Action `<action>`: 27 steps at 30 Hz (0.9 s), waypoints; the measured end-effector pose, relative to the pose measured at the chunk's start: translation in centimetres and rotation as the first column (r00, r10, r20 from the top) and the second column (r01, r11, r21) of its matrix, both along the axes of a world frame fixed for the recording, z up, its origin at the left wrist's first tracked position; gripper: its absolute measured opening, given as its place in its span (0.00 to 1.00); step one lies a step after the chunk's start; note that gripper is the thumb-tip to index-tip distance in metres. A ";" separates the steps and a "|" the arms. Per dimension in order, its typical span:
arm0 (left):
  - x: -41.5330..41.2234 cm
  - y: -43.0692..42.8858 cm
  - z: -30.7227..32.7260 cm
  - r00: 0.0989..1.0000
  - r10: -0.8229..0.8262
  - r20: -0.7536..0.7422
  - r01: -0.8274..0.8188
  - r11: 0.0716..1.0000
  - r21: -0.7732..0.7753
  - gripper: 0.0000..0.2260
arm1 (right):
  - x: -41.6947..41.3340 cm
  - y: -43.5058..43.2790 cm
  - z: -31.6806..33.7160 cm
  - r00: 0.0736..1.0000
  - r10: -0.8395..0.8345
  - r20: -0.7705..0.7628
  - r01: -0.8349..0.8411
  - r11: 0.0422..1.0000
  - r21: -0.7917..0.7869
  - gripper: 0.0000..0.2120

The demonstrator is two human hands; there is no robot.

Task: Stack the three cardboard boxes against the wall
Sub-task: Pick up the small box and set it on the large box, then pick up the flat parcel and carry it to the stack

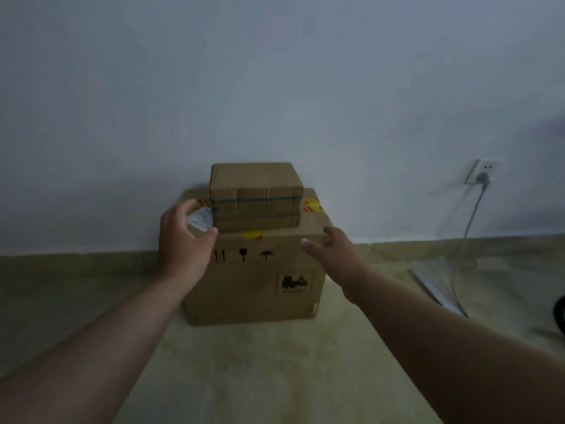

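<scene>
1. Two boxes visible: small box (256, 195) on large box (255, 270), against the far wall (275, 87).
2. Large box: handling symbols, logo, text unreadable.
3. Your left hand (183, 237) and right hand (333, 250): fingers spread, gripping nothing.

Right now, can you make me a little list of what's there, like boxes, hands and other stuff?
boxes seen: two; a third is not in view
big box: on the floor, back against the wall
small box: sits on top of the big box, near the wall
left hand: open, at the big box's top left corner, beside the small box
right hand: open, at the big box's top right front edge, holding nothing
other stuff: wall socket with a plugged-in cable, to the right
</scene>
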State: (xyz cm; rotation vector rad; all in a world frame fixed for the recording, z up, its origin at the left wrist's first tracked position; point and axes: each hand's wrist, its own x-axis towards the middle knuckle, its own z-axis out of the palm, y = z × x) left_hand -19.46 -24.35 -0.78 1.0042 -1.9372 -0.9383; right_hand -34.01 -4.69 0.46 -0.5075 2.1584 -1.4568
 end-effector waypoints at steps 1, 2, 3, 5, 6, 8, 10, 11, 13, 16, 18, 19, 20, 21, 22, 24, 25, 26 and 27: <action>1.0 1.7 -0.8 1.000 0.005 -0.008 -0.004 0.998 0.060 0.27 | 0.8 1.8 -0.5 0.998 0.043 0.047 -0.042 0.999 -0.027 0.29; 2.5 4.4 -1.9 1.000 -0.008 0.000 0.008 0.990 0.144 0.26 | 2.1 4.2 -1.1 0.992 0.077 0.101 -0.072 0.996 -0.057 0.24; 3.4 5.8 -3.0 0.999 -0.044 0.005 0.042 0.973 0.228 0.26 | 2.6 5.0 -1.9 0.986 0.096 0.133 -0.083 0.992 -0.094 0.21; 5.7 10.7 -4.6 0.992 -0.129 0.006 0.117 0.919 0.378 0.25 | 4.5 8.2 -3.1 0.974 0.108 0.201 -0.078 0.985 -0.151 0.25; 6.7 13.5 -5.3 0.989 -0.149 0.006 0.131 0.887 0.444 0.24 | 5.5 10.1 -3.6 0.967 0.117 0.225 -0.078 0.982 -0.173 0.29; 8.2 17.4 -5.8 0.985 -0.172 -0.009 0.149 0.821 0.551 0.21 | 6.9 12.4 -4.8 0.958 0.138 0.252 -0.082 0.972 -0.220 0.33; 10.3 21.6 -5.9 0.979 -0.203 0.037 0.142 0.793 0.593 0.20 | 8.8 15.2 -5.7 0.949 0.160 0.273 -0.095 0.967 -0.236 0.33; 11.6 23.4 -5.8 0.969 -0.235 0.068 0.147 0.782 0.606 0.20 | 9.6 16.4 -6.1 0.947 0.170 0.271 -0.104 0.965 -0.242 0.32; 14.4 26.4 -5.8 0.958 -0.251 0.139 0.112 0.772 0.625 0.20 | 11.2 18.8 -6.5 0.943 0.186 0.275 -0.113 0.959 -0.259 0.32; 18.3 30.0 -7.1 0.959 -0.190 0.212 -0.002 0.740 0.673 0.21 | 13.2 21.8 -7.3 0.932 0.205 0.299 -0.136 0.962 -0.236 0.36; 19.9 32.7 -9.3 0.947 -0.217 0.237 -0.017 0.702 0.712 0.23 | 13.9 24.4 -8.6 0.943 0.180 0.279 -0.117 0.967 -0.227 0.36; 20.7 34.1 -10.9 0.938 -0.235 0.254 -0.031 0.674 0.738 0.25 | 14.4 25.5 -9.6 0.949 0.185 0.257 -0.130 0.968 -0.214 0.34; 21.6 35.7 -12.7 0.925 -0.261 0.275 -0.051 0.633 0.773 0.26 | 14.9 26.6 -10.8 0.950 0.192 0.246 -0.148 0.972 -0.185 0.33; 22.8 37.3 -14.7 0.909 -0.288 0.302 -0.080 0.590 0.804 0.28 | 15.5 27.5 -12.4 0.946 0.200 0.255 -0.169 0.976 -0.139 0.33; 24.1 39.0 -16.4 0.889 -0.307 0.339 -0.120 0.557 0.822 0.30 | 16.2 28.4 -13.7 0.940 0.207 0.270 -0.188 0.977 -0.097 0.33; 26.5 42.7 -19.2 0.881 -0.319 0.349 -0.167 0.479 0.861 0.32 | 18.0 30.7 -16.3 0.936 0.200 0.288 -0.201 0.979 -0.026 0.34; 27.2 44.1 -20.2 0.887 -0.315 0.337 -0.174 0.448 0.877 0.34 | 18.5 31.9 -17.2 0.939 0.188 0.288 -0.197 0.980 0.000 0.35; 27.6 45.2 -21.2 0.897 -0.308 0.318 -0.174 0.416 0.893 0.35 | 19.1 32.9 -18.0 0.941 0.170 0.293 -0.186 0.982 0.027 0.36; 27.8 46.2 -22.0 0.905 -0.301 0.300 -0.170 0.390 0.905 0.37 | 19.8 33.9 -18.7 0.940 0.148 0.308 -0.173 0.983 0.057 0.37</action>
